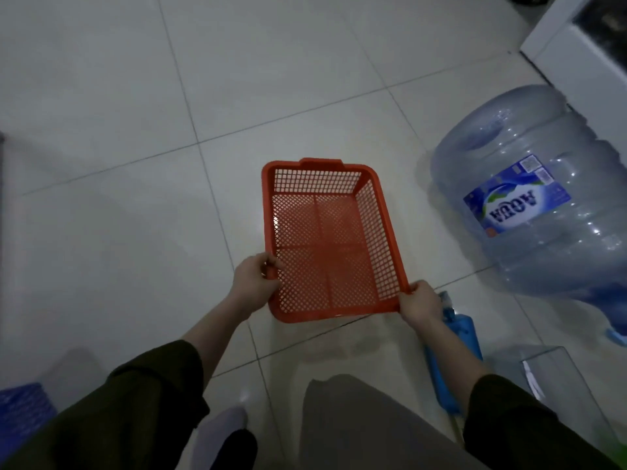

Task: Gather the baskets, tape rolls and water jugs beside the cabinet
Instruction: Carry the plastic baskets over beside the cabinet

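An empty red mesh basket [325, 242] is in the middle of the view, over the white tiled floor. My left hand [254, 283] grips its near left rim, and my right hand [419, 303] grips its near right corner. A big clear blue water jug [543, 205] with a blue label lies on its side on the floor to the right of the basket, apart from it. A blue basket [20, 412] shows partly at the bottom left edge. No tape rolls are in view.
A white cabinet [576, 59] stands at the top right, just beyond the jug. A blue tool with a pale handle [451, 364] lies under my right forearm. A clear plastic box [563, 385] sits at the bottom right. Open tiled floor spreads left and ahead.
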